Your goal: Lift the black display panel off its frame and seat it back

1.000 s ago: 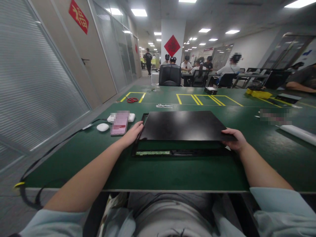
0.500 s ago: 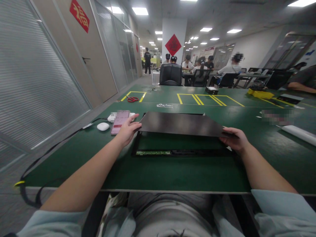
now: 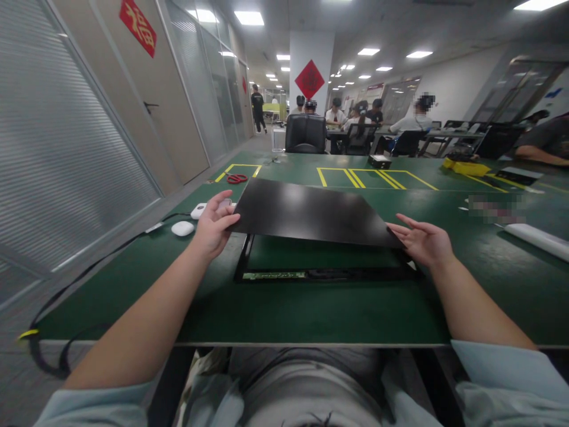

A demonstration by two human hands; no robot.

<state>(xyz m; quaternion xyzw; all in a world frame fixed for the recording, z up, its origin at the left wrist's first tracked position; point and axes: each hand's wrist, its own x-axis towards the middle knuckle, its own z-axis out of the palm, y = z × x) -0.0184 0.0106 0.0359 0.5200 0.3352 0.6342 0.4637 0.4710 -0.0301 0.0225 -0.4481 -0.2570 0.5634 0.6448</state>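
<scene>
Black panel point(image 3: 306, 210) tilted over frame point(image 3: 320, 274); left hand point(image 3: 213, 225) grips it, right hand point(image 3: 422, 243) fingers spread wide.

Signs and lettering, head view
Red diamond sign point(image 3: 136, 26) on the beige door point(image 3: 133, 107): gold character, apparently 福. Red diamond sign on the white pillar point(image 3: 311, 44): dark character, too small to read. Smaller red diamond point(image 3: 244, 85) on the glass wall: illegible.

The green bench point(image 3: 311, 311) is bare along its near edge. Mid-bench, a thin black rectangular frame point(image 3: 364, 274) and the flat black panel point(image 3: 306, 210) above it block passage. A white oval case point(image 3: 183, 228) sits by the left edge.
</scene>
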